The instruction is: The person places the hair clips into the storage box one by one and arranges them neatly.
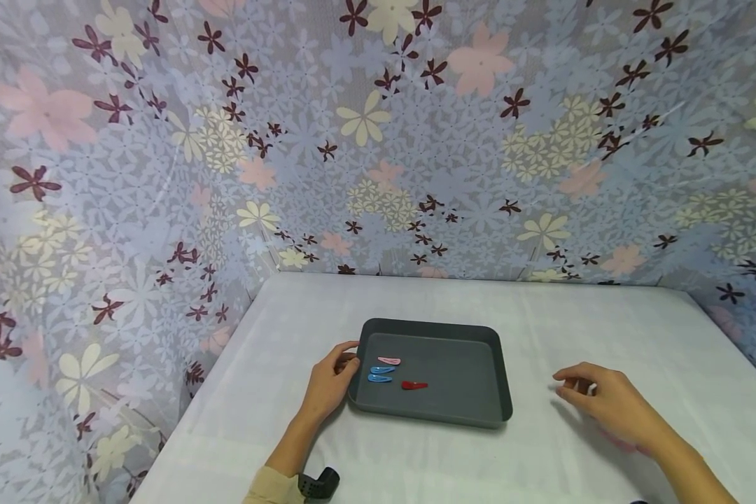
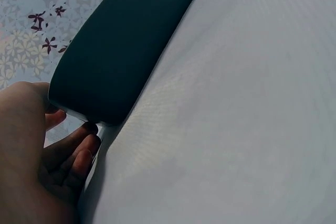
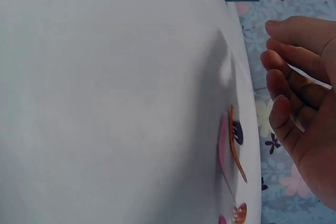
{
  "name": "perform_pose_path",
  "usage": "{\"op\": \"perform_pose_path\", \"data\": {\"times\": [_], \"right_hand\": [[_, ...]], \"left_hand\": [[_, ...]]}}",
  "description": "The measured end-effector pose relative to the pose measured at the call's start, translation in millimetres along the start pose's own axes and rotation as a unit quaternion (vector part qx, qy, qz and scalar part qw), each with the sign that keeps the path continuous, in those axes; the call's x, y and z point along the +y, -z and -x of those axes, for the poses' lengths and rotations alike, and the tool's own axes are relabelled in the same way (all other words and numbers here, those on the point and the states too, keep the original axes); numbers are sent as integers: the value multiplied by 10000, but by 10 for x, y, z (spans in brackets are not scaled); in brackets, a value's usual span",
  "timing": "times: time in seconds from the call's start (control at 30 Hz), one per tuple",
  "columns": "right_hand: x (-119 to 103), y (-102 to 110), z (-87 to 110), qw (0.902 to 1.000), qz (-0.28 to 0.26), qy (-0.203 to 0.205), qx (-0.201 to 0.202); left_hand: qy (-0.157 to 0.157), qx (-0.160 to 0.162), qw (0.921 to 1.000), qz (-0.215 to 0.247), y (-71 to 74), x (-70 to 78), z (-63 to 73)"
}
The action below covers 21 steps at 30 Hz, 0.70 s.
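Note:
A dark grey rectangular tray [image 1: 453, 413] lies on the white table. In its left half are a pink hair clip [image 1: 389, 361], two blue hair clips [image 1: 381, 369] and a red hair clip [image 1: 414, 385]. My left hand [image 1: 330, 381] holds the tray by its left side, thumb at the rim; the left wrist view shows the fingers [image 2: 86, 142] bent against the tray's end. To the right of the tray, my right hand [image 1: 605, 399] hovers above the table with loosely bent fingers and nothing in them.
A pink object [image 1: 620, 442] lies partly hidden under my right hand. The right wrist view shows a curved pink strip [image 3: 222, 148] and an orange strip [image 3: 235, 153] there. Floral cloth [image 1: 384, 140] hangs behind the table and along its sides.

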State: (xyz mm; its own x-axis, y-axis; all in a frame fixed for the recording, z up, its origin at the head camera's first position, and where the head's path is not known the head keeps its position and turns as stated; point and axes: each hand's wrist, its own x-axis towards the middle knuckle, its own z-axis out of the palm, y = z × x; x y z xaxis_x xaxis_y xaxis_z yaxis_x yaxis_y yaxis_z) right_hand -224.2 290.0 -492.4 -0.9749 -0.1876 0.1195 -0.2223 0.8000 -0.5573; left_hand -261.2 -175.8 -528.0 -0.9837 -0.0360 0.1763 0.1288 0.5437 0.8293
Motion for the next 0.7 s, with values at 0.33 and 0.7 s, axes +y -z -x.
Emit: {"op": "perform_pose_path", "data": {"times": [0.33,0.7], "right_hand": [[117,100,92,9997,-146,-170,-75],[295,211,149,9938,-200,-837,-711]], "left_hand": [[13,-19,10000,23,6,24,-1],[41,-21,10000,34,6,20,2]]}}
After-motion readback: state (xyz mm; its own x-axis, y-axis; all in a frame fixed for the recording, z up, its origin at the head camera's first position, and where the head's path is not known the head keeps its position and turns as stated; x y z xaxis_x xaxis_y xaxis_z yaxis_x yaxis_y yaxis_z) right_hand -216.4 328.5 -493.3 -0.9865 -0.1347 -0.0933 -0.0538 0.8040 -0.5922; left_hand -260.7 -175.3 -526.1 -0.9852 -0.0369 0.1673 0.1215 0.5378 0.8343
